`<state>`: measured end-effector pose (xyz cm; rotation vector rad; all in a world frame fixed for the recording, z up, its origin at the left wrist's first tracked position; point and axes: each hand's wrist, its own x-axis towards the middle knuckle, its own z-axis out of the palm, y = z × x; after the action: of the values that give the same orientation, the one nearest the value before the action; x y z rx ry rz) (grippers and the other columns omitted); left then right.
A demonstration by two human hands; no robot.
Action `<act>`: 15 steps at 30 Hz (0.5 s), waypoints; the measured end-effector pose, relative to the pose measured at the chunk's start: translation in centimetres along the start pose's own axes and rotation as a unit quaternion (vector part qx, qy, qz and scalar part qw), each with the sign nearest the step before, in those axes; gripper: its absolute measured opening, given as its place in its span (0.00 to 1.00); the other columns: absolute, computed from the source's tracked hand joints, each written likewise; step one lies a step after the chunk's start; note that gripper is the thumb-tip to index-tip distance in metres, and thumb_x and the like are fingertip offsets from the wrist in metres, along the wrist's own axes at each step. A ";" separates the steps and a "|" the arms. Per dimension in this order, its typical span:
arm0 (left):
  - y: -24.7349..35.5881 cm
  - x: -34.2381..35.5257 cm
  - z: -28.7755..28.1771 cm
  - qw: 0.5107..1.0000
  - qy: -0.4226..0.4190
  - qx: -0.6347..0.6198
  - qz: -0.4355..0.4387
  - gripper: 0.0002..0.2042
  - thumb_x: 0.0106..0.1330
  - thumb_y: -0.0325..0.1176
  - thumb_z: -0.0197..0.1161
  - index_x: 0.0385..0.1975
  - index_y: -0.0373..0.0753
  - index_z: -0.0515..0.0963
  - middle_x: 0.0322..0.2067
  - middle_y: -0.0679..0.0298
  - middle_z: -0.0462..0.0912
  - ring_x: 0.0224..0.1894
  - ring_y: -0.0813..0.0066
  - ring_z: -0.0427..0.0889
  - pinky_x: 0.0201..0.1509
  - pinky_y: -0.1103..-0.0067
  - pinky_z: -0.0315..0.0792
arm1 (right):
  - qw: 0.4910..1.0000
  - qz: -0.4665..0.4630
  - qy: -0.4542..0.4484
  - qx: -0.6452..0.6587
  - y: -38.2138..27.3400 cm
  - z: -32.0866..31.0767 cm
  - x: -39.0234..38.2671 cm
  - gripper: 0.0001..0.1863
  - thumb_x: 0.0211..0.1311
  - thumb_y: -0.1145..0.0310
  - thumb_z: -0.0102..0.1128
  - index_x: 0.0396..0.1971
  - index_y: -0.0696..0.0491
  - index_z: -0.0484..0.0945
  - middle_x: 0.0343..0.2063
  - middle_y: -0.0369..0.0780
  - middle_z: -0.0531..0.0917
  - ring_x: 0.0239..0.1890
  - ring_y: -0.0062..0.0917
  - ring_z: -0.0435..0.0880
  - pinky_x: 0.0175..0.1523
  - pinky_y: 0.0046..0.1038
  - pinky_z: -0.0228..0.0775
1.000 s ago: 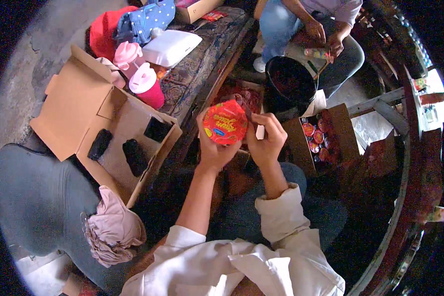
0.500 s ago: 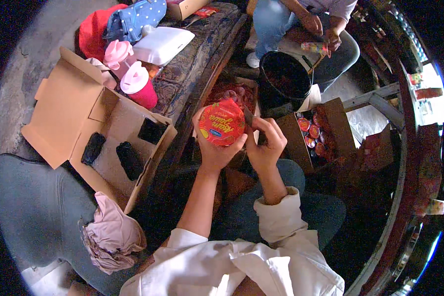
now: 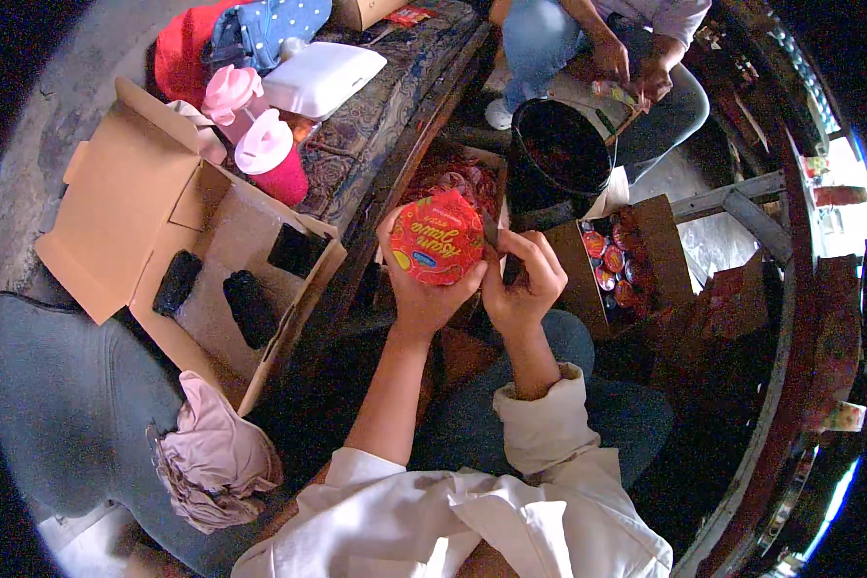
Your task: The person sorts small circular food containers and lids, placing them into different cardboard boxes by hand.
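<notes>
My left hand (image 3: 422, 301) is wrapped round a cup with a red printed lid (image 3: 439, 241), its top turned toward me. At the lid's right edge, my right hand (image 3: 522, 284) pinches a small, dark, flat blade-like piece (image 3: 491, 234). The blade's tip is close against the rim; I cannot tell whether it cuts in. Both hands are above my lap, and the cup's underside is hidden.
Beyond the cup stands a box of reddish scraps (image 3: 462, 173), beside a black bucket (image 3: 561, 144). Red-topped cups fill a carton (image 3: 667, 252) at right. An open cardboard box (image 3: 217, 342) holds black bundles. Across from me, another person's hands (image 3: 636, 72) hold a small packaged item.
The cup and my hands have barely shifted, a few pixels to the right. My grips look the same. The other person's hands have moved slightly.
</notes>
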<state>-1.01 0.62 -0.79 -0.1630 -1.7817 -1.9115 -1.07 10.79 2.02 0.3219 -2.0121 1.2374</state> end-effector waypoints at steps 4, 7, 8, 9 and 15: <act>-0.3 0.1 -0.3 1.000 -0.004 0.017 0.010 0.41 0.36 0.29 0.70 0.51 0.36 0.50 0.44 0.57 0.64 0.47 0.70 0.68 0.52 0.73 0.64 | 1.000 -0.010 0.000 0.003 -0.3 0.1 0.0 0.13 0.34 0.83 0.57 0.27 0.56 0.78 0.21 0.41 0.78 0.24 0.29 0.78 0.30 0.22 0.70; -0.2 0.1 -0.2 1.000 -0.005 -0.019 -0.010 0.41 0.37 0.30 0.71 0.51 0.36 0.50 0.44 0.57 0.64 0.47 0.69 0.68 0.52 0.74 0.64 | 1.000 0.011 -0.004 -0.025 -0.1 0.2 -0.4 0.14 0.33 0.83 0.57 0.27 0.56 0.79 0.21 0.42 0.77 0.24 0.30 0.78 0.32 0.23 0.70; -0.1 0.1 -0.2 0.999 -0.006 -0.038 -0.021 0.41 0.37 0.31 0.71 0.51 0.36 0.50 0.44 0.57 0.64 0.47 0.69 0.68 0.52 0.74 0.64 | 1.000 0.004 -0.001 -0.028 0.0 0.2 -0.5 0.15 0.32 0.83 0.58 0.27 0.55 0.79 0.21 0.41 0.78 0.25 0.31 0.78 0.33 0.24 0.70; -0.1 0.1 -0.2 0.999 -0.008 -0.037 -0.020 0.41 0.38 0.32 0.71 0.51 0.36 0.50 0.44 0.57 0.64 0.47 0.69 0.68 0.52 0.74 0.64 | 1.000 -0.004 0.001 -0.030 0.1 0.3 -0.5 0.15 0.32 0.83 0.58 0.27 0.55 0.79 0.21 0.41 0.78 0.25 0.31 0.78 0.34 0.24 0.70; 0.0 0.2 -0.4 0.999 -0.028 0.017 0.006 0.40 0.39 0.33 0.71 0.50 0.35 0.52 0.43 0.58 0.65 0.46 0.70 0.69 0.51 0.74 0.65 | 1.000 0.006 0.013 -0.026 -0.3 0.5 -0.3 0.16 0.30 0.82 0.60 0.28 0.55 0.79 0.22 0.41 0.78 0.27 0.32 0.78 0.36 0.26 0.70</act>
<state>-1.08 0.20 -0.78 -0.2165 -1.8444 -1.8853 -0.95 10.20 1.88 0.2674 -2.0230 1.1895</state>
